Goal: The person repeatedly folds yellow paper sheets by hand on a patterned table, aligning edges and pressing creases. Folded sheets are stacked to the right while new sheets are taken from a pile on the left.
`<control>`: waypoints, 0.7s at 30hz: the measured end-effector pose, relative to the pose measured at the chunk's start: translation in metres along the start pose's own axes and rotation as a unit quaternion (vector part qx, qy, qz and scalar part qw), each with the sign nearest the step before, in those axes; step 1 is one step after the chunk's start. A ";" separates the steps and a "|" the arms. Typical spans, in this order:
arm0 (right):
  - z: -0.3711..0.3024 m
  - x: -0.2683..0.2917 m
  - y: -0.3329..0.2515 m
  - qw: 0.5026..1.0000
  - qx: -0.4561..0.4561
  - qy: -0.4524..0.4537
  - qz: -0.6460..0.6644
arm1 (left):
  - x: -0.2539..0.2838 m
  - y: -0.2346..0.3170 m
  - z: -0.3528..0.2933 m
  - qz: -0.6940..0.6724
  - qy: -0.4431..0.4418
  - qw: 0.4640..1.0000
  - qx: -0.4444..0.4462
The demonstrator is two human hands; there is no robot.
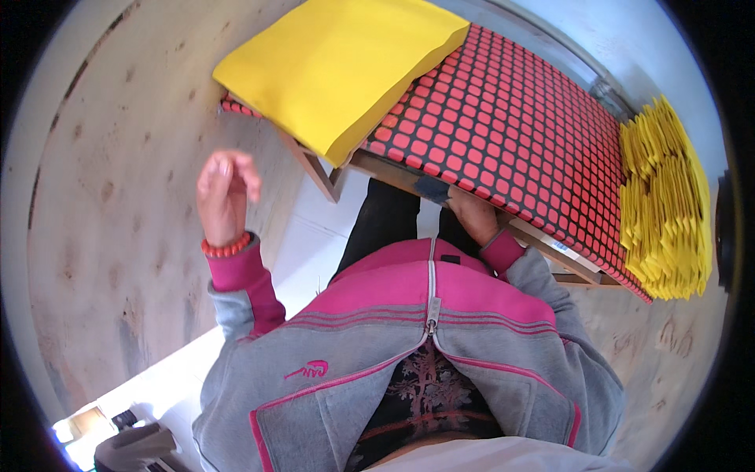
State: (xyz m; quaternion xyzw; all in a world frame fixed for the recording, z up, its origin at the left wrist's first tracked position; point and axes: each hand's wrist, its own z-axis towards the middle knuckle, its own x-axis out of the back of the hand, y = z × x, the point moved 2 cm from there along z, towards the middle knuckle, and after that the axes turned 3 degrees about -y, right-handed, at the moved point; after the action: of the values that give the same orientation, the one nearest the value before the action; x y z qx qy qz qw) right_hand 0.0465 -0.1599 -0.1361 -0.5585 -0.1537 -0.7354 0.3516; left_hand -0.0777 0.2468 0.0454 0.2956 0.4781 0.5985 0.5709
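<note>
My left hand (223, 193) is raised in the air left of the table, with a red beaded bracelet (228, 247) at its wrist. Its fingers are curled in, and nothing shows in them. At the table's front edge, my right hand (474, 216) reaches in under the tabletop, beside a dark blue patch of cloth (432, 189). The edge hides its fingertips, so any hold there is out of sight. A stack of flat yellow sheets (338, 67) lies on the left part of the table, away from both hands.
The table has a red-and-black checked cover (503, 118) and a wooden frame (318, 169). Bundles of folded yellow pieces (664, 208) stand at its right end. Something white with print (554, 242) sits under the tabletop. A pale stained wall or board (118, 189) rises at the left.
</note>
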 end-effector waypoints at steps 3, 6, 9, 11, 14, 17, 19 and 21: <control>0.000 0.015 -0.008 0.994 -0.023 -0.090 -0.061 | -0.005 -0.001 0.025 0.106 0.005 0.994 -0.033; 0.007 0.056 -0.043 0.977 0.018 -0.162 -0.135 | -0.009 0.003 0.047 0.207 -0.086 0.970 -0.095; 0.030 0.126 -0.081 0.960 0.136 -0.243 -0.032 | -0.011 0.005 0.064 0.264 -0.165 0.944 -0.114; 0.066 0.164 -0.102 0.946 0.254 -0.187 0.068 | -0.015 0.002 0.070 0.273 -0.183 0.939 -0.100; 0.134 0.184 -0.122 0.896 0.430 -0.017 0.106 | -0.024 -0.006 0.075 0.224 -0.236 0.943 -0.066; 0.203 0.181 -0.126 0.893 0.399 -0.065 0.195 | -0.029 -0.015 0.072 0.213 -0.181 0.954 -0.108; 0.227 0.167 -0.132 0.879 0.405 -0.064 0.242 | -0.024 -0.018 0.070 0.182 -0.173 0.964 -0.085; 0.233 0.155 -0.134 0.873 0.410 -0.072 0.254 | -0.019 -0.020 0.068 0.150 -0.164 0.973 -0.061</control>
State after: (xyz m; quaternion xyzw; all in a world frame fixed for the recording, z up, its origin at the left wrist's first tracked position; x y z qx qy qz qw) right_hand 0.1008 0.0253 0.1075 -0.4352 -0.3191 -0.4491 0.7121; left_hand -0.0050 0.2425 0.0555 0.4228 0.2905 0.6485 0.5624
